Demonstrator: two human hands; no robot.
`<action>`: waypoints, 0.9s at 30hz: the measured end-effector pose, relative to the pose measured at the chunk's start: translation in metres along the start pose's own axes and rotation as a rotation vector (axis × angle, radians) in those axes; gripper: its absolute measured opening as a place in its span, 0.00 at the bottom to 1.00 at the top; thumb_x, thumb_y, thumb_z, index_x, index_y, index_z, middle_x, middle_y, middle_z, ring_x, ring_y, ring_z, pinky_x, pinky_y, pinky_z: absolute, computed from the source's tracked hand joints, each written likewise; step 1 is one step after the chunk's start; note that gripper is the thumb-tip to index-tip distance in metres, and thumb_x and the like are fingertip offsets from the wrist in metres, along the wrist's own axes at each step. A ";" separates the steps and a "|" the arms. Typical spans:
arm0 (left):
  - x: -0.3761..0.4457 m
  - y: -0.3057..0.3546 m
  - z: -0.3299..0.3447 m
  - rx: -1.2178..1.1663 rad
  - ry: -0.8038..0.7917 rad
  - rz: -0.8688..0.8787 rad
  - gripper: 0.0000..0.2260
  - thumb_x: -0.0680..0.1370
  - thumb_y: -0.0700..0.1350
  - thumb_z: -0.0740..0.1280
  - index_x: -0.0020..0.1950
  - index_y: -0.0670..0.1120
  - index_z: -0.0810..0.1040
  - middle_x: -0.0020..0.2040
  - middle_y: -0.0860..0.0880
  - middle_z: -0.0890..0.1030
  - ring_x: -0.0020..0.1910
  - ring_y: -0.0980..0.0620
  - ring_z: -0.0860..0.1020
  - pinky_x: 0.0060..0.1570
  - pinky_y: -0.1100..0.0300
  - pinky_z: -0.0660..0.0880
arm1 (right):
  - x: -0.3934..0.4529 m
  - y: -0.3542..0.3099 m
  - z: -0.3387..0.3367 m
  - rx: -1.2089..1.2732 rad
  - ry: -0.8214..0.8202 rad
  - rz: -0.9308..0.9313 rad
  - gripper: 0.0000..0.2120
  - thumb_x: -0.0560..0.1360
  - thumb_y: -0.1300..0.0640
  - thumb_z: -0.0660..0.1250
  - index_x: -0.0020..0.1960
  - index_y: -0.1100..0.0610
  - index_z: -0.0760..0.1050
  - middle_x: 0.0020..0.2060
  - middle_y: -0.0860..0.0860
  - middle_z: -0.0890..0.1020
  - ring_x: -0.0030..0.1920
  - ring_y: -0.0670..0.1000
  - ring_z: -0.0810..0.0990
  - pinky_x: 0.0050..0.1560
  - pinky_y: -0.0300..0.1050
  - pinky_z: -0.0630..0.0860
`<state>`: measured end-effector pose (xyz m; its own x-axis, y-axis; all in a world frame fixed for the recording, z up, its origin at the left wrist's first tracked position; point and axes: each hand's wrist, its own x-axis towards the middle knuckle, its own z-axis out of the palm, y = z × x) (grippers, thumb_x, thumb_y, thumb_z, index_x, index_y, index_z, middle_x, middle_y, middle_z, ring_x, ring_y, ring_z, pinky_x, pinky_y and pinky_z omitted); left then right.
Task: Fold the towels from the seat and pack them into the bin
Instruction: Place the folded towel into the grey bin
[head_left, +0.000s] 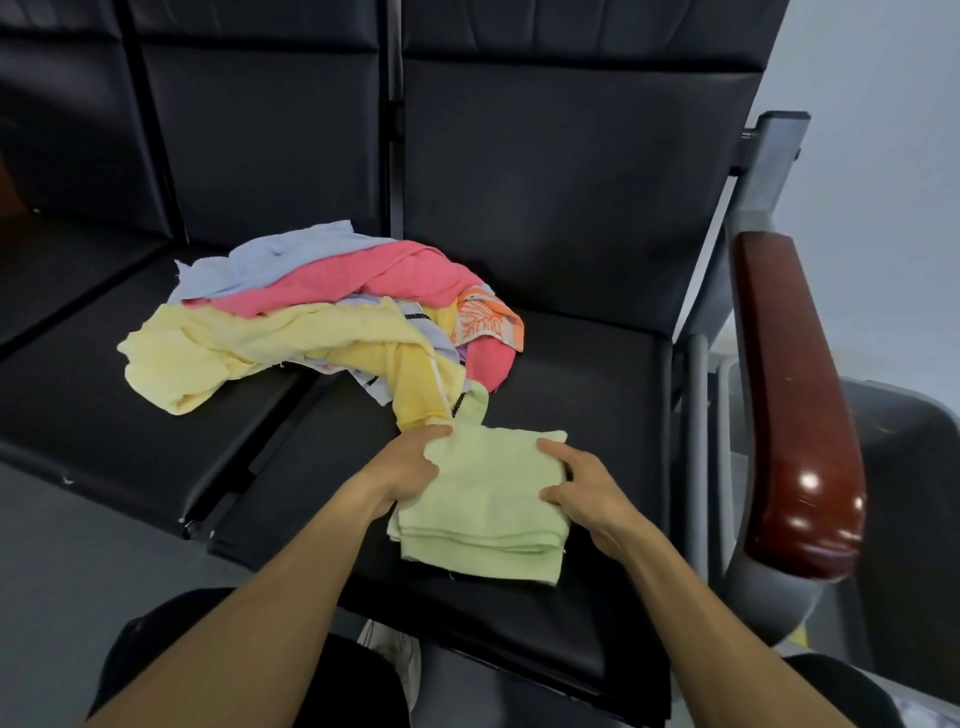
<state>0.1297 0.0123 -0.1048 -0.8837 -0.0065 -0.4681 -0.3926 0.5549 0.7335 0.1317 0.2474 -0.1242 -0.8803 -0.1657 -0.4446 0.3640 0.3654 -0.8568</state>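
I noted the folded pale green towel (488, 499) lying flat on the black seat (597, 374), near its front edge, with several layers showing along the side nearest the camera. One narrow tail of it ran up and away toward the heap behind.

The left hand (408, 462) gripped the green towel's left edge, fingers curled over the cloth and thumb on top near the far corner. The right hand (584, 486) grasped the towel's right edge, thumb laid across the top surface and fingers wrapped down the side. Both forearms were bare.

Behind and to the left of the green towel lay the pile of unfolded towels (322, 322), straddling 2 seat cushions: a pale yellow one (208, 348) in front, a pink one (363, 275) across the middle, a light blue one (280, 254) at the back, and an orange patterned one (488, 322) on the right end. The pile touched the green towel's tail.

To the right of the green towel stood a glossy reddish-brown armrest (795, 415) on a grey frame.
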 end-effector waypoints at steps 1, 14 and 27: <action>0.000 -0.001 0.001 0.033 -0.010 -0.005 0.27 0.81 0.34 0.59 0.78 0.53 0.65 0.74 0.49 0.66 0.61 0.53 0.71 0.52 0.64 0.72 | 0.000 0.001 0.001 -0.052 0.000 -0.002 0.35 0.74 0.71 0.64 0.77 0.51 0.65 0.69 0.50 0.71 0.64 0.50 0.74 0.60 0.42 0.75; 0.016 -0.006 0.045 0.651 0.347 0.511 0.12 0.82 0.43 0.62 0.41 0.43 0.78 0.43 0.49 0.76 0.46 0.48 0.75 0.44 0.49 0.74 | 0.010 -0.001 0.042 -0.668 0.195 -0.535 0.12 0.82 0.61 0.59 0.57 0.57 0.80 0.57 0.53 0.79 0.59 0.54 0.76 0.57 0.47 0.73; 0.029 -0.035 0.049 0.847 0.133 0.397 0.29 0.84 0.58 0.47 0.82 0.48 0.48 0.82 0.53 0.46 0.81 0.52 0.44 0.78 0.48 0.46 | 0.022 0.021 0.037 -1.065 0.176 -0.321 0.31 0.84 0.41 0.42 0.82 0.56 0.47 0.81 0.53 0.46 0.81 0.52 0.40 0.77 0.61 0.41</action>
<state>0.1302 0.0335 -0.1686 -0.9553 0.2472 -0.1622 0.2133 0.9561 0.2008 0.1314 0.2181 -0.1617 -0.9477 -0.2922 -0.1284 -0.2586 0.9388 -0.2276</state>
